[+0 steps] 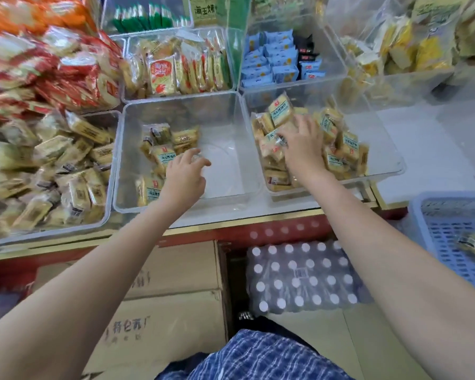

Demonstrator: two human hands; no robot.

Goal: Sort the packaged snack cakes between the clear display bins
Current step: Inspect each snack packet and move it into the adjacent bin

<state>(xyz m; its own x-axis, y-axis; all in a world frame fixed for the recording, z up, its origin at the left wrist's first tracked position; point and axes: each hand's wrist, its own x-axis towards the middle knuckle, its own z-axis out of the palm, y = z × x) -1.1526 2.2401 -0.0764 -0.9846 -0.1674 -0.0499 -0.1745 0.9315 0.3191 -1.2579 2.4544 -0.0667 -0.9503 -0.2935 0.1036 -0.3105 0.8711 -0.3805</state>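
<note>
Two clear bins stand side by side at the counter's front. The middle bin (231, 111) has a few yellow packaged snack cakes (162, 156) in its left half and a bare floor on the right. The right bin (387, 160) holds a heap of the same teal-labelled cakes (337, 149). My left hand (185, 175) hovers inside the middle bin beside the cakes, its fingers loosely curled, with nothing clearly in them. My right hand (303, 145) reaches down into the right bin's heap, and its fingers and thumb curl round a snack cake (279, 138).
More clear bins surround these: brown-labelled cakes (52, 174) on the left, orange packets (176, 69) and blue packets (272, 64) behind. A blue plastic basket (455, 229) sits at the right. Cardboard boxes (170, 270) and a pack of bottles (299, 278) lie under the counter.
</note>
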